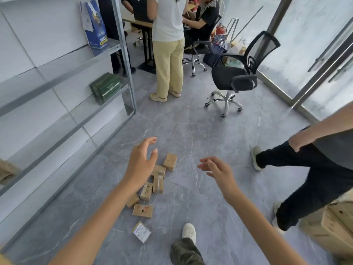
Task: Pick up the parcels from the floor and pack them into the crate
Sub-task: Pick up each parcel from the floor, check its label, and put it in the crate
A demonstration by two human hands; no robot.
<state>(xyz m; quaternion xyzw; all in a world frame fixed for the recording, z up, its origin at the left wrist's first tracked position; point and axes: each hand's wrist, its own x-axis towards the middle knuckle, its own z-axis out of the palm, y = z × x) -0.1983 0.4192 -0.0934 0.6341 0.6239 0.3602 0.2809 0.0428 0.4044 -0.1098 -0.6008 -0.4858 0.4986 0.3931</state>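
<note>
**Head view**

- **Parcels** [142, 210]: 7 small brown cartons can be counted. They lie loose on the grey floor [191, 131] in a ragged line near the foot of the shelf rack [122, 60]. The nearest parcel shows a white label [141, 231]. Others may be hidden under the left forearm.
- **Left hand** [141, 161]: raised above the far end of the line. The fingers are spread and lightly curved, holding nothing and touching no parcel.
- **Right hand** [215, 169]: raised over bare floor to the right of the line. The fingers are loose and apart, and the hand is empty.
- **Crate**: cannot be made out. Large cardboard cartons [334, 226] stand at the right edge, but it cannot be told whether they serve as the crate.
- **Surroundings**: the wearer's white shoe [189, 232] is just beside the near end of the line. A bystander's dark trouser leg [305, 169] is to the right, well apart from the parcels. An office chair [240, 77] stands farther off.

**Step in hand (judged):** the reach before a pick. Every visible parcel is on the floor.

**Next move (judged):**
- Bend and bring both hands down onto the line.
- Close each hand round 1 parcel. They look small enough for a one-handed grip.
- Find the crate, which means turning away from this view.
</note>
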